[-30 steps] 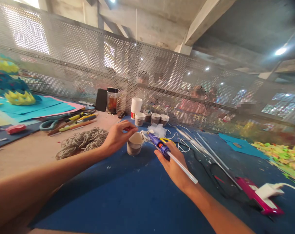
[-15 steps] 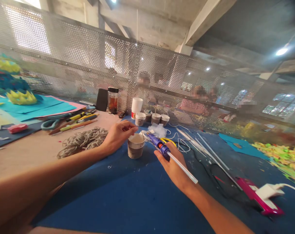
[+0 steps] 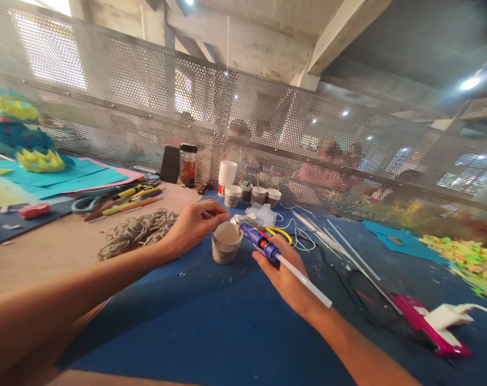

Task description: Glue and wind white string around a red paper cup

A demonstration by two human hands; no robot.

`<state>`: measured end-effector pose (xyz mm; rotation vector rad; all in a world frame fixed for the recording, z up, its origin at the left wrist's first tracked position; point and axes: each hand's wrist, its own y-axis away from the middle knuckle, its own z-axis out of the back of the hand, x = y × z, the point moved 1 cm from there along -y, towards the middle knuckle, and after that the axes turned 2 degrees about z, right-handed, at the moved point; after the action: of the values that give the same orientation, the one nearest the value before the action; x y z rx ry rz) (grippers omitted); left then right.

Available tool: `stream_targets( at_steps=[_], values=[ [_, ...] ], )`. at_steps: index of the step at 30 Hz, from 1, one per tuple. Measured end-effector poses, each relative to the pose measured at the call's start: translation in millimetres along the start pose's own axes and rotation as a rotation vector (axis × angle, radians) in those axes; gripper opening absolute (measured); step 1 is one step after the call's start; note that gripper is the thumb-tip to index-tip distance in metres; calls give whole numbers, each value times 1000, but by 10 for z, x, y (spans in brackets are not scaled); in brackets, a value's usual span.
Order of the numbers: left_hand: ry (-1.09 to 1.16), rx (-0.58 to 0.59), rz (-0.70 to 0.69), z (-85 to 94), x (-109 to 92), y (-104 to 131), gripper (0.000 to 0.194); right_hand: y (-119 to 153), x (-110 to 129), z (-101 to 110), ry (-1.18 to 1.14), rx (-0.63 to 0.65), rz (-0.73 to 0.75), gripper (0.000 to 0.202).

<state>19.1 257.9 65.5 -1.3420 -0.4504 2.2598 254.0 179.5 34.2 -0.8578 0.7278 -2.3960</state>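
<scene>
A paper cup [image 3: 224,252] stands upright on the blue mat, its outside wrapped in grey-brown cord below a pale rim. Left of its rim, my left hand [image 3: 195,228] is closed in a pinch. From those fingertips a thin strand of cord [image 3: 235,219] seems to run to the cup's far right rim. My right hand [image 3: 286,268] is wrapped round a blue glue gun [image 3: 259,239], whose nozzle points at the right side of the rim. A long clear glue stick [image 3: 305,281] sticks out of the gun's back. Whether the nozzle touches the cup, I cannot tell.
Tangled grey cord [image 3: 141,230] lies left of the cup, with pliers and cutters [image 3: 120,198] behind. Several small cups [image 3: 258,195] and a jar [image 3: 187,166] stand at the back. Right are glue sticks [image 3: 354,249], a magenta power strip [image 3: 432,327] and paper scraps [image 3: 464,260].
The glue gun's nozzle has moved slightly left and down, closer to the cup's rim. My left hand keeps its pinch beside the rim. The whole view has shifted slightly.
</scene>
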Motion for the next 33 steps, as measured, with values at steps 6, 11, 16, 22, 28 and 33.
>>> stream_targets(
  at_steps=[6,11,16,22,28,33],
  values=[
    [23,36,26,38,60,9,25,3,4,12,18,-31,-3,17],
    [70,91,51,49,111,25,24,4,8,8,5,-49,-3,17],
    [62,116,61,78,125,69,23,-6,15,24,15,-53,8,15],
    [205,301,85,57,300,169,61,2,-2,18,34,-39,-1,15],
    [277,338,101,-109,365,272,68,13,38,24,44,-26,36,13],
    [205,194,152,-119,264,303,66,25,43,28,85,-7,59,14]
  ],
)
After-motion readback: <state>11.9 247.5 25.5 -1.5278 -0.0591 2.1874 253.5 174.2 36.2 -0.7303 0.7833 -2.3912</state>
